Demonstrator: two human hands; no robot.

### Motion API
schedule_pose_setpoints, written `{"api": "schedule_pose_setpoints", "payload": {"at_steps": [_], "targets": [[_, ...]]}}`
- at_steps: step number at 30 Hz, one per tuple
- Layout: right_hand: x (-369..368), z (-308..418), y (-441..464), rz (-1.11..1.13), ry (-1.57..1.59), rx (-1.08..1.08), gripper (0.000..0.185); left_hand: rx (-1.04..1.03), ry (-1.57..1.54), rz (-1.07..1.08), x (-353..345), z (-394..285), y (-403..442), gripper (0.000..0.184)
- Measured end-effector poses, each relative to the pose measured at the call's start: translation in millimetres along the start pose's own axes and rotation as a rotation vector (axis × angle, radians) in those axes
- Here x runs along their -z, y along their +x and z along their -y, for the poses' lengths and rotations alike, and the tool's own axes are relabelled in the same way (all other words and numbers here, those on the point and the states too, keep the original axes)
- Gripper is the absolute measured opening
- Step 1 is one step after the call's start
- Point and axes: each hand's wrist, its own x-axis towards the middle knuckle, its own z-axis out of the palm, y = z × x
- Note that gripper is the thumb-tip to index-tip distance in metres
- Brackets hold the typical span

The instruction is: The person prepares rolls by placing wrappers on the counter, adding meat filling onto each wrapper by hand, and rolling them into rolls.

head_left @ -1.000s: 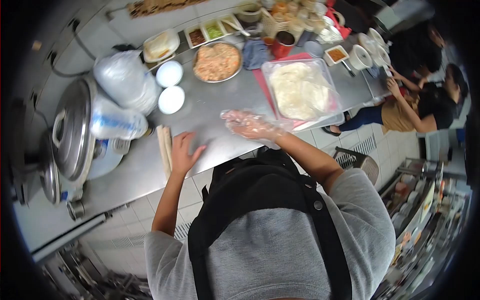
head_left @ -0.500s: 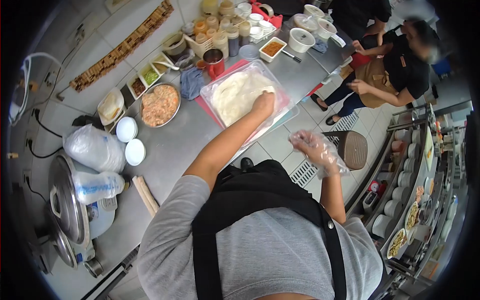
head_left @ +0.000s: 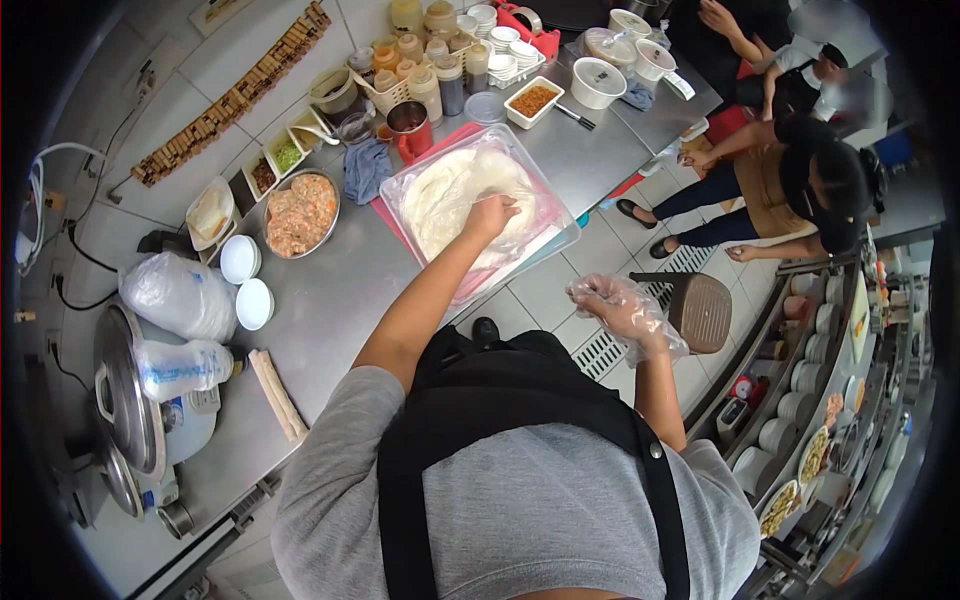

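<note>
Left hand (head_left: 490, 217) shifted from near the pale roll (head_left: 277, 393) to dough (head_left: 438, 195) in its tub (head_left: 550, 203), work's there now; fingers bent, gloved right hand (head_left: 625, 308) curled (can't tell if either grips anything).

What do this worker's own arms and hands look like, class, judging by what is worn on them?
Both arms have short, plain grey sleeves, leaving the forearms uncovered. The left hand is bare, with no glove. The right hand wears a loose, wrinkled, clear plastic glove reaching the wrist.
</note>
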Motion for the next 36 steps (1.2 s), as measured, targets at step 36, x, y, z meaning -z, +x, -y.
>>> {"api": "schedule_pose_setpoints", "payload": {"at_steps": [36], "targets": [[-20, -35, 217, -0.46, -0.474, 0.016, 0.05, 0.064, -0.037, -0.122, 5, 21, 4, 0.038]]}}
